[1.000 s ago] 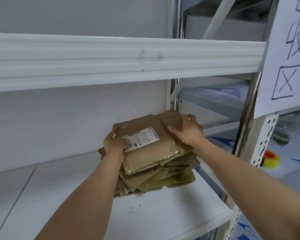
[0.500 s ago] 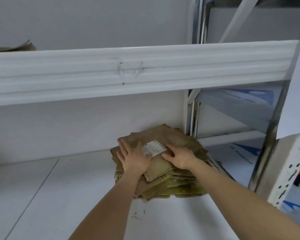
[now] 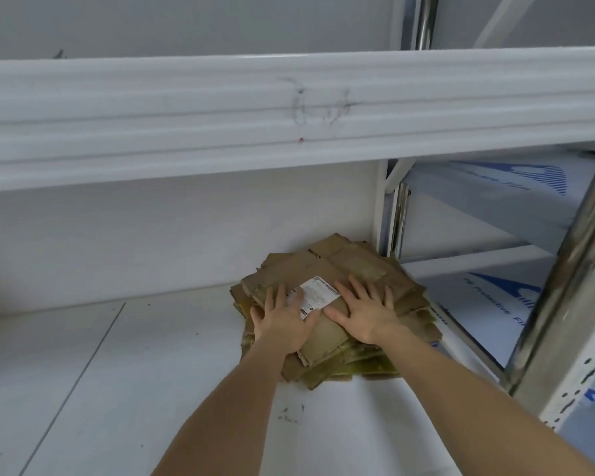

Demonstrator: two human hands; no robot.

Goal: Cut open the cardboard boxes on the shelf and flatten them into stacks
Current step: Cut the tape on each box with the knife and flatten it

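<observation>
A stack of flattened brown cardboard boxes (image 3: 354, 266) lies on the white shelf board (image 3: 117, 389), pushed toward the back right corner. The top piece carries a white shipping label (image 3: 318, 292). My left hand (image 3: 284, 322) presses flat on the near left part of the stack, fingers straight and spread, partly covering the label. My right hand (image 3: 366, 312) presses flat on the stack just right of the label, fingers straight. Neither hand holds anything. The lower sheets look yellowish and frayed at the front edge.
A white shelf beam (image 3: 289, 115) runs across the view above the stack. A metal upright (image 3: 564, 269) stands at the right, with a neighbouring shelf unit lined with blue-printed protective film (image 3: 495, 300) behind it. The white back wall (image 3: 152, 235) closes the shelf.
The stack went from being carried in both hands to lying on the shelf. Both hands now lie flat on top of it, and it sits a little deeper toward the back corner.
</observation>
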